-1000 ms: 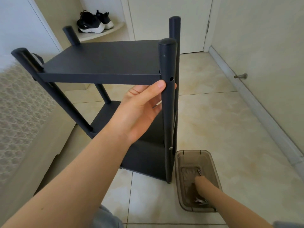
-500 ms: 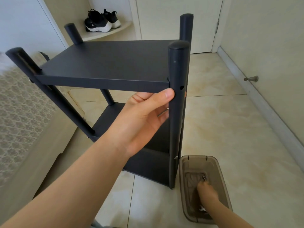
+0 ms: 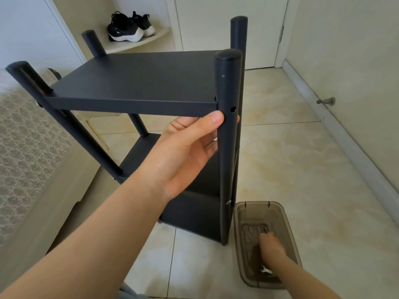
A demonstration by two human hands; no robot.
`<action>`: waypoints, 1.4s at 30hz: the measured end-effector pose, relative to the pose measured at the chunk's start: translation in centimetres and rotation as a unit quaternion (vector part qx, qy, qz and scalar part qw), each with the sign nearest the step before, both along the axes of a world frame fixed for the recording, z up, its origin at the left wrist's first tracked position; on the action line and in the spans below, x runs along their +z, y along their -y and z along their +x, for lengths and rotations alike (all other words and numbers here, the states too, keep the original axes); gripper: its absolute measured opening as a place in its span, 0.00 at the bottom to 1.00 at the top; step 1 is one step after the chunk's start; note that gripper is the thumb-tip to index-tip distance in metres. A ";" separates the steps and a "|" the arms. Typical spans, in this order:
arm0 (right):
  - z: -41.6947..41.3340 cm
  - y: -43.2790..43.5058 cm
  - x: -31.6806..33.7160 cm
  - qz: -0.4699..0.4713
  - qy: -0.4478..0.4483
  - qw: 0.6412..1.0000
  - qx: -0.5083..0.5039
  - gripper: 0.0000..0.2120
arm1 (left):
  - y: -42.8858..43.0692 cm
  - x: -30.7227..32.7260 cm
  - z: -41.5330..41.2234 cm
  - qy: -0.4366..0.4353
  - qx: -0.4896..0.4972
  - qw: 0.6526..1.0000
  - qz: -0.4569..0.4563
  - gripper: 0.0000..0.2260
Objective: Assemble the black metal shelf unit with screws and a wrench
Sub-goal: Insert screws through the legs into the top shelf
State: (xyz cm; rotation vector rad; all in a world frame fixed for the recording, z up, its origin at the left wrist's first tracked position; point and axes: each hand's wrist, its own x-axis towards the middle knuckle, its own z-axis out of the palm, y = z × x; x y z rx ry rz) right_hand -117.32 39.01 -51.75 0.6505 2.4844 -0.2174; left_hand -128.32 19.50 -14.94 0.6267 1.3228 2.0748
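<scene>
On the floor [image 3: 302, 169] by the standing shelf unit [image 3: 138, 80], your right hand [image 3: 271, 244] digs in the box [image 3: 240, 234] near screw [image 3: 266, 229] and wrench [image 3: 266, 270], its fingers' grip unreadable, while your left hand [image 3: 185, 156] wraps the front post [image 3: 226, 83]: a fetching step, so next likely seat a screw in its empty hole [image 3: 233, 109].

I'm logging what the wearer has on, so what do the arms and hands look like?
The left hand and right hand are bare: no gloves, no rings showing. The left forearm and right forearm are bare too, no sleeves, watch or bands in view.

tiled floor [image 3: 302, 169] | black shelf unit [image 3: 140, 83] standing | brown bin [image 3: 257, 204] just beside its post
</scene>
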 end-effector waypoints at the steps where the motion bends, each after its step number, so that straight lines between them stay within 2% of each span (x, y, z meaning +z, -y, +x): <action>1: -0.2 -0.1 0.3 -0.003 -0.006 1.000 -0.003 0.16 | 0.0 0.0 0.0 0.004 0.004 1.000 0.000 0.05; 6: -1.3 -1.0 3.9 -0.034 -0.032 0.999 -0.003 0.10 | 0.1 0.1 -0.1 0.016 -0.006 1.000 0.007 0.02; 9: -2.9 -1.8 7.2 -0.021 -0.040 0.998 0.053 0.08 | 0.3 0.5 0.0 0.005 -0.023 1.000 0.012 0.04; 11: -4.3 -1.9 10.4 -0.019 -0.037 0.996 0.075 0.14 | 0.4 0.6 0.0 0.002 -0.023 1.000 0.016 0.07; 14: -5.6 -1.5 16.2 -0.048 -0.075 0.995 0.047 0.10 | 0.3 0.7 0.0 0.006 -0.013 1.000 0.017 0.07; 17: -5.9 -1.4 22.2 -0.073 -0.101 0.989 0.082 0.09 | 0.2 0.7 0.1 0.017 0.008 0.999 0.030 0.06; 19: -5.3 -1.3 26.2 -0.126 -0.129 0.980 0.087 0.09 | 0.1 0.8 0.5 0.021 0.016 0.999 0.039 0.07; 26: -1.1 -0.4 37.0 -0.337 -0.246 0.900 0.131 0.05 | -0.3 0.7 0.8 0.028 0.057 0.997 0.043 0.09; 30: 0.2 0.7 41.6 -0.435 -0.347 0.818 0.144 0.05 | -0.4 0.7 0.8 0.009 0.049 0.998 0.042 0.11; 33: 0.7 1.2 43.0 -0.438 -0.471 0.755 0.125 0.05 | -0.4 0.8 0.7 0.015 0.060 0.997 0.042 0.17; 35: 1.0 1.5 42.9 -0.416 -0.531 0.729 0.119 0.04 | -0.4 0.8 0.7 0.018 0.064 0.997 0.041 0.17; 37: 1.0 1.7 42.6 -0.397 -0.558 0.719 0.121 0.04 | -0.5 0.9 0.8 0.023 0.068 0.997 0.039 0.17; 42: 0.8 2.0 41.9 -0.382 -0.572 0.714 0.134 0.04 | -0.6 0.8 0.5 0.030 0.098 0.994 0.025 0.26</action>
